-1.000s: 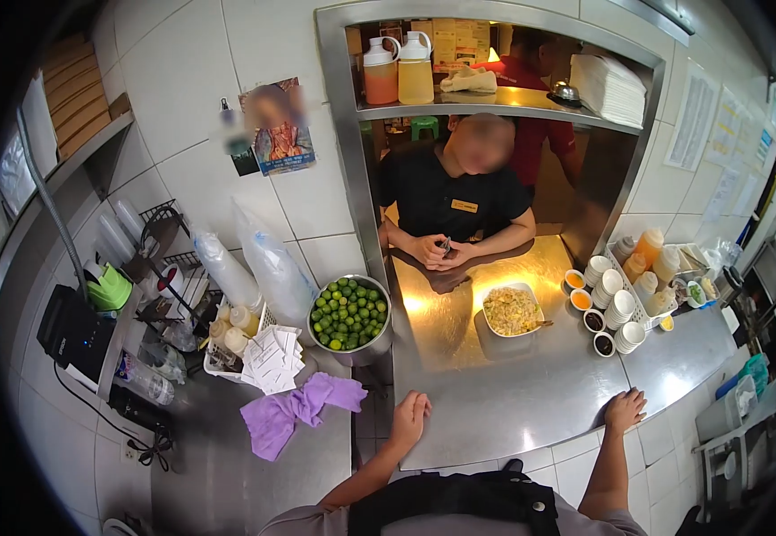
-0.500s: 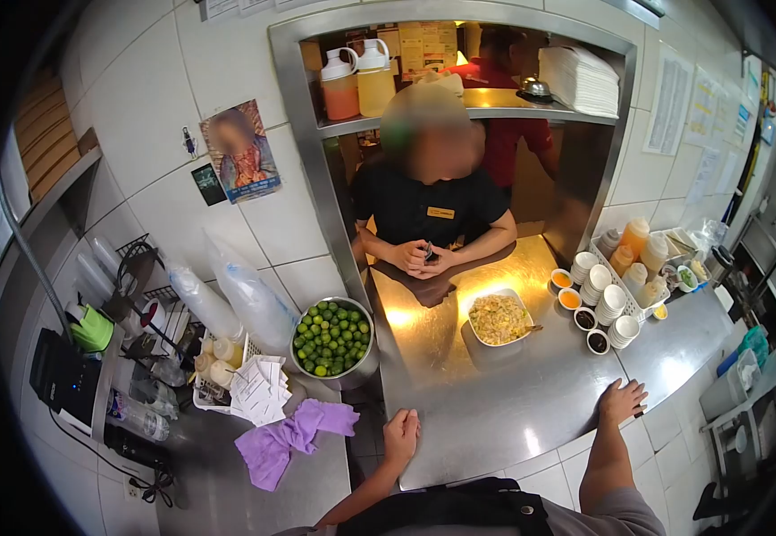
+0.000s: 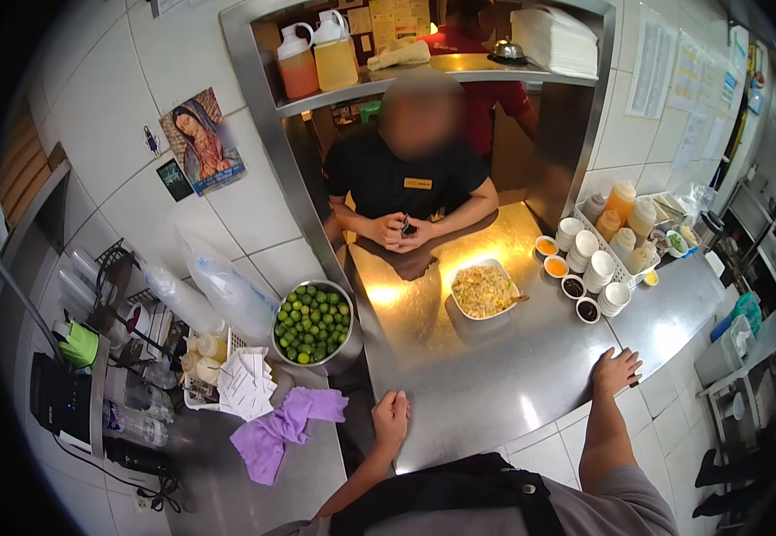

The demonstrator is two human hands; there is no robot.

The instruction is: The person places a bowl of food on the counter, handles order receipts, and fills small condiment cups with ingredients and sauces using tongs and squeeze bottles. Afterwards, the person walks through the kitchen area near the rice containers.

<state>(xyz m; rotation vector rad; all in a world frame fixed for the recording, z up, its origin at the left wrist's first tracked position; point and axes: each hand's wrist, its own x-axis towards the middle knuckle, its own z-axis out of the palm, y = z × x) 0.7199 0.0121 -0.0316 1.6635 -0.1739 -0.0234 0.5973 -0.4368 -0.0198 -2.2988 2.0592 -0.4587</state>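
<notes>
Leftward has gone the co-worker's head [image 3: 422,114]; the bowl [image 3: 484,314] of rice [image 3: 482,288] stays on the counter [image 3: 459,397], near sauce cups [image 3: 556,266]. Left hand [image 3: 391,417] rests at the edge, fingers curled together; right hand [image 3: 616,371] lies there too, fingers loosely spread.

At the far edge of the tabletop [image 3: 459,384], a blur is covering the head of the person in black [image 3: 406,174]; that person's fingers are partly hiding a dark object [image 3: 406,225]. The top picture edge is cutting off the head of the person in red [image 3: 486,112]. At the near-left corner, curled fingers are concealing the left hand's [image 3: 391,417] palm. The right hand's [image 3: 616,368] palm is facing out of view. Print on the paper slips [image 3: 246,384] is appearing too small to read.
</notes>
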